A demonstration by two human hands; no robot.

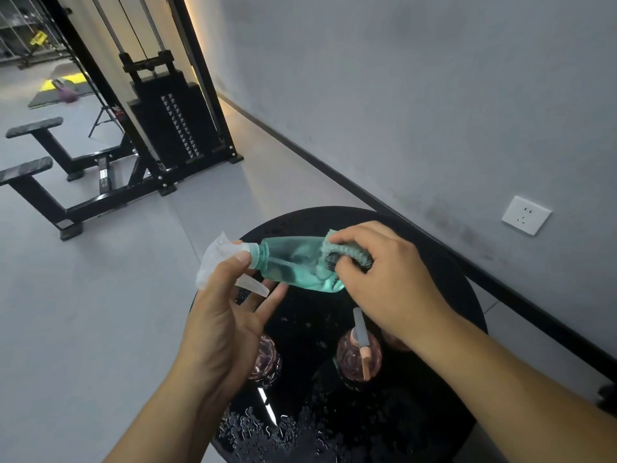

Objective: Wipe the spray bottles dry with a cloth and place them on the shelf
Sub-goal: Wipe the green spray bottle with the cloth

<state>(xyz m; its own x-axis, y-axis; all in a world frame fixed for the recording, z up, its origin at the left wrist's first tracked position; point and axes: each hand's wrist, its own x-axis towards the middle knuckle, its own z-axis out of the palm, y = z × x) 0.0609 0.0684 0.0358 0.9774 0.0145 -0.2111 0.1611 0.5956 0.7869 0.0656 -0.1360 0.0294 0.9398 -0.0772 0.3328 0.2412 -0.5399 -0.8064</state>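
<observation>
One teal spray bottle (293,265) is in your hands right now, held on its side in the air above the round black surface (444,262). Your left hand (220,315) pinches it at the neck, thumb and forefinger closed just below the clear trigger head (217,262), the other fingers (270,300) spread loose underneath. Your right hand (387,275) has its fingers curled round a grey-green cloth (347,253) and presses it against the bottle's base end. So you are in the wiping step, working the bottom of the body.

Two pinkish bottles (359,357) stand upright on the surface below your wrists, one partly hidden by your left hand, and a third may sit under your right forearm, though I cannot tell. Water beads (267,429) cover the near part of the surface, so those bottles probably remain wet.

Next, I judge you need to draw the cloth along the body toward the neck, turning the bottle with your left hand so every side gets covered. No shelf shows in this view; you will have to look for it before placing. Beyond the surface are a grey floor, a wall socket (526,215) and a weight machine (173,125).
</observation>
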